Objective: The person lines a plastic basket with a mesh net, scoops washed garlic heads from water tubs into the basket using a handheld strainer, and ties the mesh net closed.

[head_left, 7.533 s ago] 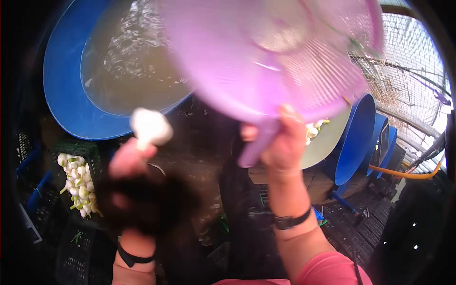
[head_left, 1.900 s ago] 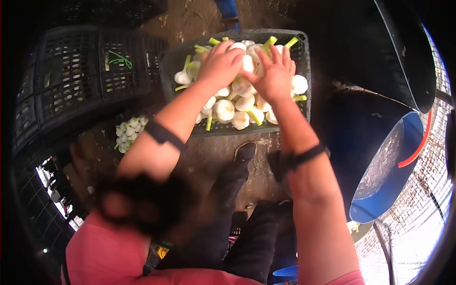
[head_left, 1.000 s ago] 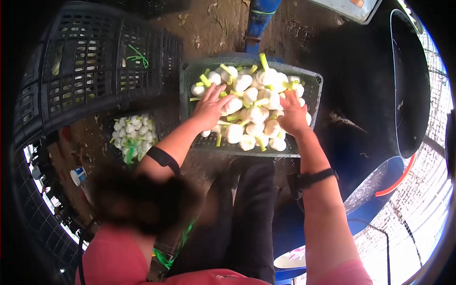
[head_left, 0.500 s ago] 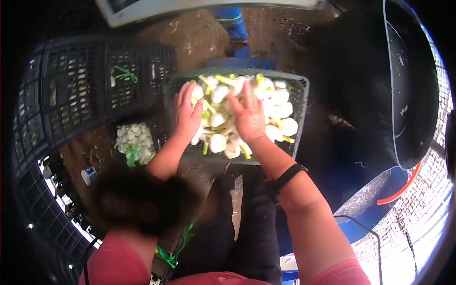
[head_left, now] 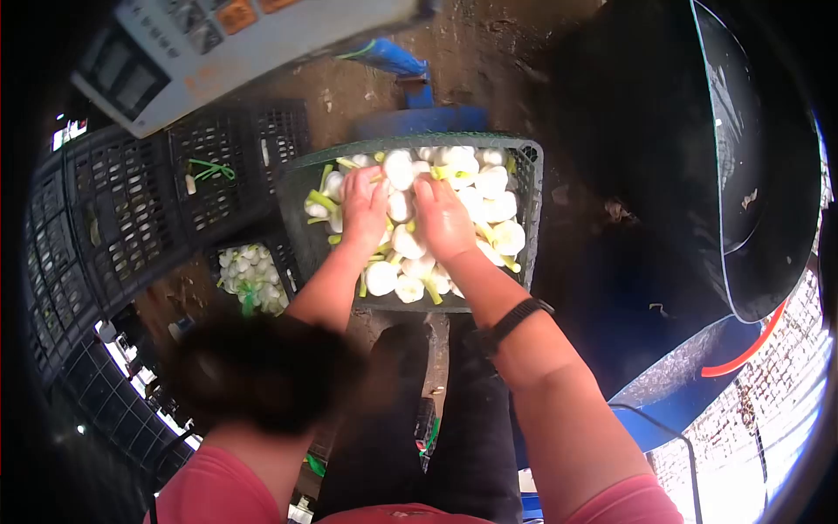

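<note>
A dark plastic crate [head_left: 301, 188] holds a heap of white garlic bulbs [head_left: 381, 278] with short green stems. Both of my hands are in the heap, fingers bent down among the bulbs. My left hand [head_left: 363, 212] is closed at the left-middle of the pile, its fingertips against bulbs. My right hand [head_left: 444, 225] is closed just to the right, fingertips partly hidden. One large garlic bulb [head_left: 399, 169] stands up between the fingertips of the two hands. A dark band is on my right wrist.
A scale's display panel [head_left: 205, 61] juts in at upper left, above a blue post [head_left: 417, 87]. Black crates [head_left: 131, 188] stand at left, near a smaller batch of garlic [head_left: 250, 271]. A large dark tub [head_left: 759, 166] is at right. A dark blurred shape covers part of my left arm.
My hands have drawn closer together, and their spread fingers have curled in around bulbs. Bulbs have shifted, with one raised between the hands. The view has turned, bringing more of the display panel in.
</note>
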`<action>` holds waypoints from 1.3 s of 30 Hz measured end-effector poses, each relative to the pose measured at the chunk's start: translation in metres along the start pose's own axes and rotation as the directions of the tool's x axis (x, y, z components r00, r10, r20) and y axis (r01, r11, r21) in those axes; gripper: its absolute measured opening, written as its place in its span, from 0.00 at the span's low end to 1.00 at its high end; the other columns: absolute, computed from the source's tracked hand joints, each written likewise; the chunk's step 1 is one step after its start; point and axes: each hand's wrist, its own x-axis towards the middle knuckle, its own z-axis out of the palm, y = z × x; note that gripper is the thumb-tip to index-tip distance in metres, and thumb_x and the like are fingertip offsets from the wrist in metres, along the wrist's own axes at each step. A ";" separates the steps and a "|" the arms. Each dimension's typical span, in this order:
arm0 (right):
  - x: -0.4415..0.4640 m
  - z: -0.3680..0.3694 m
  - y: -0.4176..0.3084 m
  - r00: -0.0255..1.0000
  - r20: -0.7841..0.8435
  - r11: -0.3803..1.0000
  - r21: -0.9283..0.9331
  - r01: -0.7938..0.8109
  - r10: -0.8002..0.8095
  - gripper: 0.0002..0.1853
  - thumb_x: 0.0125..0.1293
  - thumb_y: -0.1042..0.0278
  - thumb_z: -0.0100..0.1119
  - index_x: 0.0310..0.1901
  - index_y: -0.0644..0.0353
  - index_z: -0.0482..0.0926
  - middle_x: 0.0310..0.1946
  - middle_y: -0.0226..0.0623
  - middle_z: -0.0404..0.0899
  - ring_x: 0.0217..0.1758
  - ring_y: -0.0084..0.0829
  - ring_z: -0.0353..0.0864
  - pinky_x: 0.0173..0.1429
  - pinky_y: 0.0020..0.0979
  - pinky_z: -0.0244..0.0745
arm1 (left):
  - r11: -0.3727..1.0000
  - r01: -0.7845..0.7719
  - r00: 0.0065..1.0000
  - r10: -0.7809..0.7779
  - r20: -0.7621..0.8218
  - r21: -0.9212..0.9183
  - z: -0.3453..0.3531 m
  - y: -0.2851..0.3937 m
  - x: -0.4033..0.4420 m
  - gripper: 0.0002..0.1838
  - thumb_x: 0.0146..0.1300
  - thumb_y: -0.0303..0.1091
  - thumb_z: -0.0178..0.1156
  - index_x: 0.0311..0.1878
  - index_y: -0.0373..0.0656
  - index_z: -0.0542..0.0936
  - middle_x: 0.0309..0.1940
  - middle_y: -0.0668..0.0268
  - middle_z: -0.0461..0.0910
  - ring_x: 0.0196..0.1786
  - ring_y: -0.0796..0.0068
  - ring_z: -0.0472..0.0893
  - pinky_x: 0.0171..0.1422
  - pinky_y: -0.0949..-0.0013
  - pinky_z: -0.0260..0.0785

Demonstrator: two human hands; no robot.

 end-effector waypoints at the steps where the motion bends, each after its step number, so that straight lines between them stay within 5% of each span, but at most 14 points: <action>1: 0.000 0.004 0.000 1.000 -0.003 1.000 -0.001 -0.012 0.012 0.13 0.55 0.75 0.51 0.44 0.61 0.70 0.43 0.47 0.74 0.53 0.44 0.72 0.57 0.35 0.69 | 0.996 0.025 0.999 -0.022 -0.039 0.080 0.007 -0.001 0.002 0.14 0.59 0.39 0.61 0.45 0.43 0.75 0.49 0.57 0.72 0.57 0.56 0.66 0.64 0.58 0.55; 7: 0.009 -0.002 -0.009 0.969 0.129 0.977 -0.048 -0.206 0.210 0.15 0.54 0.74 0.53 0.45 0.62 0.70 0.39 0.49 0.74 0.46 0.46 0.73 0.52 0.40 0.71 | 0.993 0.102 0.993 -0.098 -0.069 0.054 0.010 0.000 0.007 0.11 0.55 0.36 0.65 0.38 0.42 0.79 0.44 0.64 0.76 0.54 0.63 0.69 0.62 0.62 0.58; 10: -0.001 -0.062 0.009 0.929 0.297 0.635 0.680 -0.367 0.219 0.14 0.59 0.76 0.57 0.48 0.62 0.76 0.41 0.37 0.80 0.42 0.28 0.79 0.47 0.28 0.74 | 0.813 0.254 0.967 -0.206 0.148 -0.524 -0.017 -0.026 0.012 0.12 0.58 0.32 0.63 0.45 0.41 0.78 0.44 0.64 0.79 0.49 0.71 0.75 0.56 0.68 0.66; 12: -0.017 -0.108 0.013 0.840 -0.096 0.622 0.717 -0.314 0.534 0.11 0.62 0.77 0.55 0.46 0.60 0.79 0.34 0.28 0.80 0.35 0.20 0.77 0.43 0.23 0.74 | 0.725 0.265 0.957 -0.277 0.082 -0.636 -0.057 -0.012 0.006 0.14 0.61 0.30 0.61 0.49 0.39 0.77 0.47 0.64 0.78 0.49 0.75 0.76 0.56 0.72 0.67; 14: -0.055 -0.113 0.065 0.695 -0.153 0.522 0.774 -0.358 0.703 0.15 0.62 0.78 0.55 0.51 0.59 0.76 0.43 0.31 0.78 0.46 0.22 0.75 0.53 0.24 0.71 | 0.830 0.172 0.946 -0.289 -0.146 -0.531 -0.087 -0.041 -0.013 0.15 0.62 0.28 0.59 0.52 0.36 0.74 0.50 0.64 0.77 0.50 0.76 0.76 0.58 0.74 0.66; 17: -0.096 -0.092 0.086 0.314 0.293 -0.067 0.817 -0.572 0.903 0.22 0.65 0.59 0.54 0.58 0.58 0.71 0.53 0.40 0.75 0.56 0.35 0.73 0.61 0.36 0.67 | 0.890 0.127 0.836 -0.334 -0.435 -0.439 -0.112 -0.141 -0.066 0.15 0.64 0.27 0.55 0.53 0.37 0.73 0.49 0.63 0.77 0.50 0.76 0.76 0.58 0.73 0.66; 19: -0.132 -0.072 0.098 0.263 0.586 -0.321 0.703 -0.635 0.766 0.24 0.66 0.53 0.48 0.59 0.59 0.70 0.56 0.42 0.73 0.57 0.38 0.73 0.61 0.39 0.67 | 0.737 0.547 0.703 -0.662 -0.260 -0.397 -0.107 -0.220 -0.116 0.15 0.66 0.30 0.51 0.55 0.39 0.73 0.49 0.62 0.77 0.53 0.75 0.75 0.58 0.73 0.66; 22: -0.174 -0.060 0.107 0.415 0.466 -0.149 0.785 -0.601 0.782 0.21 0.66 0.61 0.48 0.57 0.60 0.71 0.50 0.41 0.77 0.53 0.35 0.76 0.58 0.37 0.70 | -0.248 0.663 0.400 -0.680 0.614 -0.707 -0.086 -0.226 -0.153 0.24 0.69 0.44 0.43 0.64 0.44 0.65 0.63 0.64 0.67 0.65 0.64 0.65 0.69 0.61 0.54; 23: -0.187 -0.058 0.112 0.477 0.425 -0.076 0.802 -0.592 0.769 0.18 0.66 0.64 0.49 0.55 0.59 0.72 0.48 0.39 0.78 0.51 0.34 0.77 0.56 0.36 0.71 | -0.329 0.636 0.415 -0.616 0.669 -0.698 -0.086 -0.198 -0.149 0.24 0.70 0.45 0.41 0.64 0.43 0.66 0.63 0.63 0.68 0.63 0.63 0.67 0.67 0.58 0.57; 25: -0.194 -0.058 0.109 0.510 0.341 -0.045 0.862 -0.505 0.789 0.10 0.67 0.69 0.49 0.48 0.58 0.74 0.43 0.36 0.79 0.45 0.31 0.78 0.53 0.32 0.72 | -0.258 0.654 0.563 -0.462 0.685 -0.711 -0.078 -0.216 -0.155 0.22 0.68 0.41 0.45 0.63 0.42 0.68 0.58 0.62 0.72 0.58 0.61 0.72 0.62 0.57 0.63; 29: -0.203 -0.044 0.103 0.427 0.057 0.147 0.890 -0.431 0.902 0.05 0.69 0.69 0.47 0.39 0.58 0.73 0.35 0.32 0.78 0.40 0.28 0.77 0.48 0.31 0.74 | -0.255 0.617 0.554 -0.531 0.641 -0.744 -0.056 -0.247 -0.164 0.19 0.67 0.37 0.47 0.59 0.42 0.71 0.53 0.60 0.76 0.53 0.61 0.76 0.57 0.58 0.68; 33: -0.191 -0.045 0.095 0.418 0.052 0.179 0.852 -0.493 0.907 0.07 0.68 0.69 0.45 0.37 0.58 0.73 0.33 0.30 0.77 0.39 0.25 0.76 0.46 0.28 0.71 | -0.060 0.385 0.634 -0.708 0.311 -0.921 -0.058 -0.202 -0.168 0.12 0.68 0.34 0.49 0.51 0.41 0.73 0.44 0.61 0.78 0.48 0.67 0.77 0.53 0.63 0.70; 37: -0.201 -0.057 0.085 0.655 -0.237 0.693 0.336 -0.638 0.718 0.09 0.69 0.66 0.44 0.32 0.58 0.70 0.24 0.26 0.69 0.27 0.18 0.66 0.33 0.24 0.64 | 0.332 0.453 0.658 -0.751 0.059 -0.827 -0.068 -0.208 -0.174 0.08 0.71 0.36 0.47 0.46 0.45 0.71 0.33 0.68 0.75 0.35 0.76 0.74 0.39 0.69 0.69; 39: -0.189 -0.077 0.046 0.404 -0.075 0.378 0.543 -0.750 0.911 0.10 0.70 0.66 0.43 0.31 0.57 0.66 0.19 0.25 0.63 0.20 0.17 0.61 0.24 0.22 0.61 | 0.302 0.627 0.626 -0.744 0.234 -0.718 -0.092 -0.196 -0.181 0.06 0.71 0.37 0.47 0.43 0.47 0.69 0.22 0.74 0.65 0.23 0.83 0.64 0.27 0.75 0.60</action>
